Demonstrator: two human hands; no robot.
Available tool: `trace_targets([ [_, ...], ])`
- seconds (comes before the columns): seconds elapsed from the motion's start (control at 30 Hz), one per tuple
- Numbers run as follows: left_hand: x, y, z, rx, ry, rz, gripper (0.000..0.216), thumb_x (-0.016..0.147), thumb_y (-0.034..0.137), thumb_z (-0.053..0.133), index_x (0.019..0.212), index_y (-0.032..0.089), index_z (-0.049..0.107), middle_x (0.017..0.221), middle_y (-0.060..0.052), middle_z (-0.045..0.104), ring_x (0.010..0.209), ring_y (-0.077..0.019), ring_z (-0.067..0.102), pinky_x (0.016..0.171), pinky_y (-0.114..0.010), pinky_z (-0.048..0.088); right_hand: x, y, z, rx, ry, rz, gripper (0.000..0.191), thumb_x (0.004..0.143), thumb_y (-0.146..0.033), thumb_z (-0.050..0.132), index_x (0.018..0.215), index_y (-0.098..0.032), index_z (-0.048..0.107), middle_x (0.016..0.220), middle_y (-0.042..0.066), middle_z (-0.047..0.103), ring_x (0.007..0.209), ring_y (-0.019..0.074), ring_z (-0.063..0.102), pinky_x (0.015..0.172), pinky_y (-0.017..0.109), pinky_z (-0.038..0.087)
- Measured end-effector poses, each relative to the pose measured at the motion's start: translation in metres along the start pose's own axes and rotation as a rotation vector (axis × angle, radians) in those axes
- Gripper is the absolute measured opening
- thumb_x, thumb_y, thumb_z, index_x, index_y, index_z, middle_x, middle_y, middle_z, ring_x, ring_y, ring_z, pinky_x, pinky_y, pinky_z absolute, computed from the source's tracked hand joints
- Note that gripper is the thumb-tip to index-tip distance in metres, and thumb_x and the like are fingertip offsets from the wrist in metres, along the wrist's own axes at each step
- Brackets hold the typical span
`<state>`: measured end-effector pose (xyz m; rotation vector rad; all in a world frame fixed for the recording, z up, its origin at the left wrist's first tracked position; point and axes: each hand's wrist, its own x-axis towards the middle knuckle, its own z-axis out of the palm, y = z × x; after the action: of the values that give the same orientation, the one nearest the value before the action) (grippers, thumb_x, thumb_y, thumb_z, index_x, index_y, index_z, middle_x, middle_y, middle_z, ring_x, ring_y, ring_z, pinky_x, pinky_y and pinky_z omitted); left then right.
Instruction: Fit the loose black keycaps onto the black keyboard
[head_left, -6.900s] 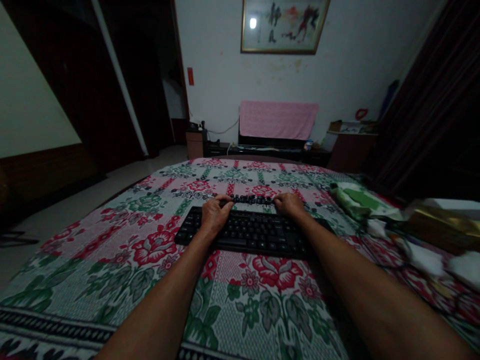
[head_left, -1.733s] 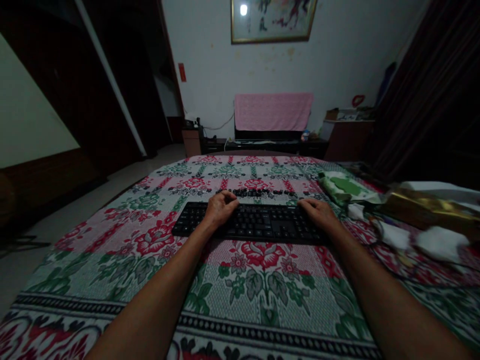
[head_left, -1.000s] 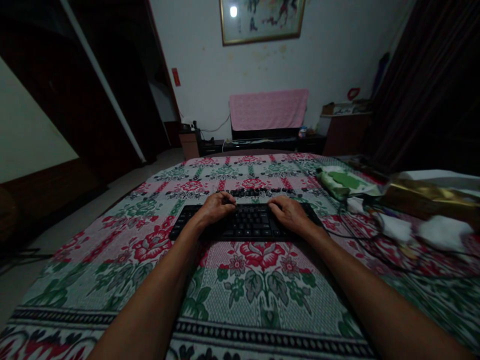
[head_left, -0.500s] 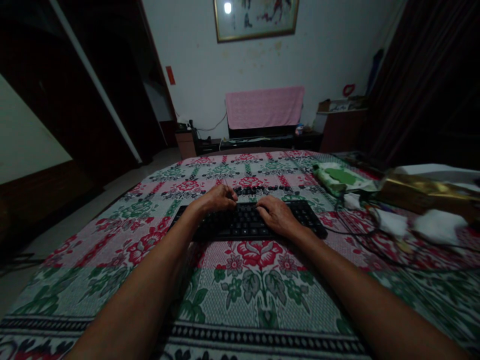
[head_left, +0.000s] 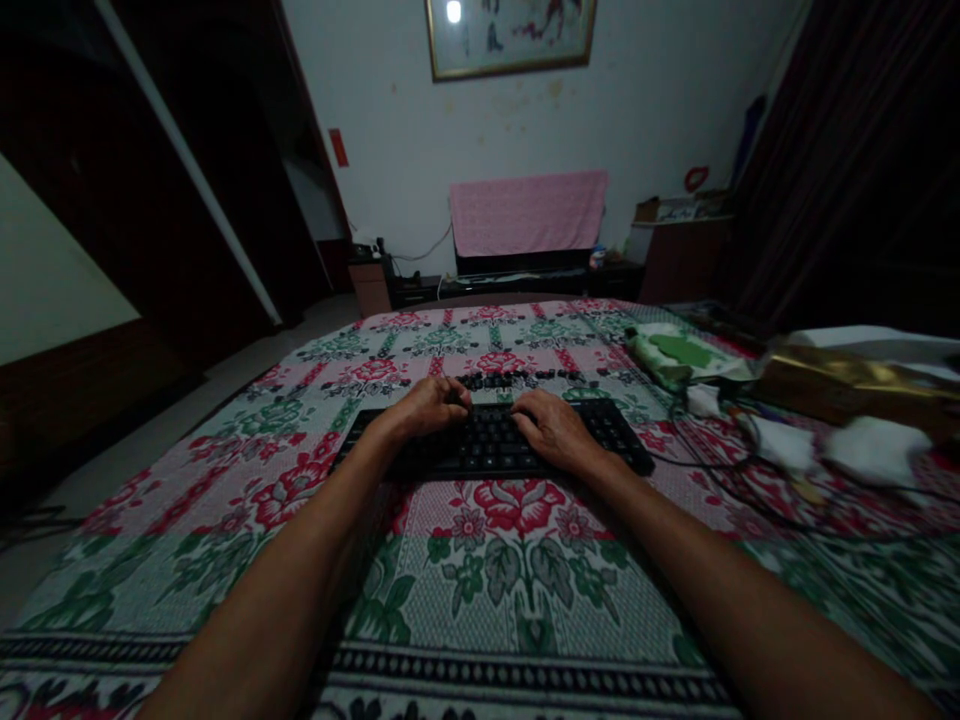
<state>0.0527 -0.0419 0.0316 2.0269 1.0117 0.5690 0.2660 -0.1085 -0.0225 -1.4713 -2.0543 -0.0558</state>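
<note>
Room: dim; pale wall (head_left: pixel 637 130) with a pink fabric towel (head_left: pixel 529 215) hung low on it, well beyond the black rectangular plastic keyboard (head_left: pixel 495 458).
Cloth: red, green and white floral tablecloth (head_left: pixel 517 600), under the keyboard and all round it.
Keyboard: lies flat, long side to the person, both hands over it. Landmark for all below.
Left hand: bare left hand (head_left: pixel 433 405) over the keyboard's left-middle, at its far edge. Thumb and fingertips drawn together; can't tell whether anything small is pinched.
Right hand: bare right hand (head_left: pixel 553 428) right of keyboard's centre, fingers bent over the keys. No object seen in it; what is under the fingers is hidden.
Black bits: row of small loose black pieces (head_left: pixel 499 380), just beyond the keyboard's far edge. Look like keycaps, too small to confirm.
Change: right hand came inward from the keyboard's right end within the last couple of seconds, then held place over the last half second. Right-end keys now uncovered.
Meaning: both hands near mid-keyboard, so work likely centres there.
Clutter: green-and-white soft plastic pack (head_left: pixel 682 355) and shiny gold box (head_left: pixel 840 390), right of and beyond the keyboard.
</note>
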Motion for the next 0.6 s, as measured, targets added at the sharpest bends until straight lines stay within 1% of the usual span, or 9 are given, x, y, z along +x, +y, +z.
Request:
trace_targets([
  [0.07, 0.0, 0.001, 0.0, -0.027, -0.007, -0.029, 0.016, 0.06, 0.016, 0.065, 0.075, 0.014, 0.059, 0.059, 0.005, 0.057, 0.053, -0.0082, 0.051, 0.05, -0.019, 0.038, 0.0, 0.0, 0.0, 0.005, -0.002, 0.001, 0.016, 0.087, -0.022, 0.047, 0.092, -0.017, 0.062, 0.095, 0.006, 0.062, 0.092, 0.017, 0.054, 0.084, 0.029, 0.04],
  [0.13, 0.002, 0.006, -0.003, -0.071, -0.039, -0.094, 0.017, 0.06, 0.015, 0.066, 0.075, 0.014, 0.058, 0.058, 0.004, 0.058, 0.052, -0.0088, 0.052, 0.051, -0.02, 0.039, 0.0, 0.0, 0.0, 0.01, -0.002, 0.0, 0.016, 0.087, -0.022, 0.047, 0.092, -0.017, 0.062, 0.095, 0.007, 0.062, 0.092, 0.017, 0.054, 0.085, 0.029, 0.04],
  [0.23, 0.004, 0.01, -0.009, -0.151, -0.081, -0.166, 0.023, 0.059, 0.017, 0.07, 0.077, 0.015, 0.056, 0.063, 0.002, 0.063, 0.056, -0.0111, 0.058, 0.053, -0.022, 0.042, -0.001, 0.0, -0.001, 0.013, 0.0, 0.002, 0.016, 0.087, -0.023, 0.047, 0.091, -0.017, 0.061, 0.094, 0.007, 0.062, 0.092, 0.0171, 0.054, 0.085, 0.03, 0.04],
  [0.3, 0.003, 0.009, -0.012, -0.2, -0.087, -0.165, 0.027, 0.058, 0.02, 0.071, 0.079, 0.015, 0.055, 0.068, -0.001, 0.066, 0.062, -0.0126, 0.061, 0.056, -0.022, 0.044, -0.001, -0.001, -0.001, 0.011, 0.0, 0.008, 0.016, 0.087, -0.023, 0.047, 0.092, -0.017, 0.061, 0.094, 0.007, 0.062, 0.092, 0.0172, 0.054, 0.085, 0.03, 0.04],
  [0.37, 0.0, 0.004, -0.012, -0.222, -0.067, -0.14, 0.028, 0.06, 0.022, 0.071, 0.081, 0.015, 0.055, 0.07, -0.002, 0.067, 0.065, -0.013, 0.062, 0.057, -0.022, 0.044, -0.001, -0.001, -0.002, 0.007, -0.002, 0.016, 0.016, 0.087, -0.023, 0.048, 0.092, -0.017, 0.061, 0.094, 0.007, 0.061, 0.092, 0.0175, 0.054, 0.085, 0.03, 0.04],
  [0.5, -0.007, -0.005, -0.008, -0.233, -0.005, -0.095, 0.026, 0.062, 0.023, 0.068, 0.082, 0.015, 0.055, 0.071, -0.001, 0.066, 0.065, -0.0123, 0.061, 0.058, -0.022, 0.043, -0.002, -0.001, -0.002, 0.003, -0.003, 0.012, 0.016, 0.087, -0.024, 0.047, 0.092, -0.018, 0.061, 0.095, 0.007, 0.061, 0.093, 0.0176, 0.054, 0.085, 0.031, 0.04],
  [0.6, -0.008, -0.006, -0.003, -0.189, 0.019, -0.066, 0.023, 0.063, 0.023, 0.066, 0.082, 0.015, 0.055, 0.071, 0.0, 0.064, 0.063, -0.0113, 0.059, 0.058, -0.022, 0.043, -0.001, -0.001, -0.002, 0.005, -0.003, 0.011, 0.016, 0.087, -0.024, 0.047, 0.092, -0.018, 0.061, 0.095, 0.006, 0.061, 0.093, 0.0176, 0.053, 0.085, 0.031, 0.04],
])
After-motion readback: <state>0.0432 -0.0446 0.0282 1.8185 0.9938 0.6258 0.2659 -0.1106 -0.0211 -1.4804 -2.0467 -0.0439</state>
